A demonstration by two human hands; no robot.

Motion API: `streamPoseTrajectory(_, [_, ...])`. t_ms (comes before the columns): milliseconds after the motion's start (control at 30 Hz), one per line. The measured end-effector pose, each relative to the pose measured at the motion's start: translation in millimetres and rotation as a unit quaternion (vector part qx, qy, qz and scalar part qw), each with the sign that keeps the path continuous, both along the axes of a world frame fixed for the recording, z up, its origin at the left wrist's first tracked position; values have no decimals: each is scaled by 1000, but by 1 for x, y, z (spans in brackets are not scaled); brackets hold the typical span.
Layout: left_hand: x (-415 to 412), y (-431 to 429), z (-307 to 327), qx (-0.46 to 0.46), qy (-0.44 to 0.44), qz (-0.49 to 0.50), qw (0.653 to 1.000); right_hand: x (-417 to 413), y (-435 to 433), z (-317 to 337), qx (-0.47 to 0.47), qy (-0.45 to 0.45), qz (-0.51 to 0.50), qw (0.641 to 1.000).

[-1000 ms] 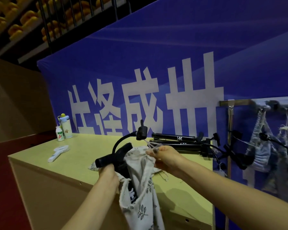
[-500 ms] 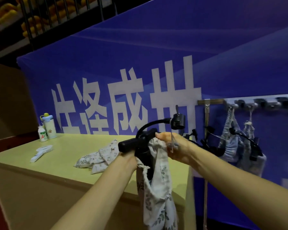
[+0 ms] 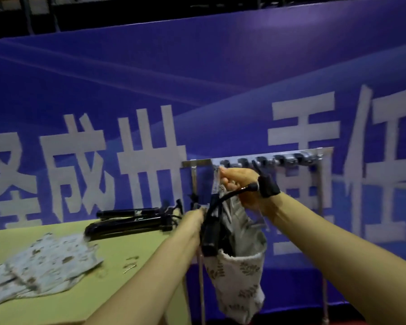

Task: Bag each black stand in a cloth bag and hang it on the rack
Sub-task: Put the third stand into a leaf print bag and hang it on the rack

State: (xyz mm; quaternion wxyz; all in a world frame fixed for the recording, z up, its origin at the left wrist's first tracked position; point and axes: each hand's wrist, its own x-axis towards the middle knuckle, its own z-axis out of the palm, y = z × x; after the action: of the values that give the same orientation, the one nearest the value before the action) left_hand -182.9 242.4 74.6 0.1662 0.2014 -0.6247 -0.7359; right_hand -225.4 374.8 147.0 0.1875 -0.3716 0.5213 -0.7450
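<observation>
Soft leaf-print cloth bag [image 3: 239, 277], weighted by rigid black stand [image 3: 211, 233], is gripped by left hand [image 3: 195, 216]; drawstring [image 3: 217, 181] is pinched by right hand [image 3: 242, 184] at rack [image 3: 267, 158].

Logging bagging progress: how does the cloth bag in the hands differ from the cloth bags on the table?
The held cloth bag hangs upright at the rack with a black stand poking out; the cloth bags on the table lie flat, crumpled, apparently empty. The held one is pinched by the right hand and steadied by the left hand; the others are untouched. Both share a leaf print.
</observation>
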Motion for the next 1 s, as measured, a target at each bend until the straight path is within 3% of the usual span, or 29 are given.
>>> streamPoseTrajectory(300, [-92, 71, 3, 61, 21, -80, 995, -62, 58, -4, 123, 92, -117, 981])
streamPoseTrajectory(433, [-128, 88, -1, 79, 36, -66, 994, -96, 53, -21, 79, 25, -184, 979])
streamPoseTrajectory(1000, [-245, 50, 6, -164, 124, 9, 979, -226, 6, -40, 144, 44, -205, 967])
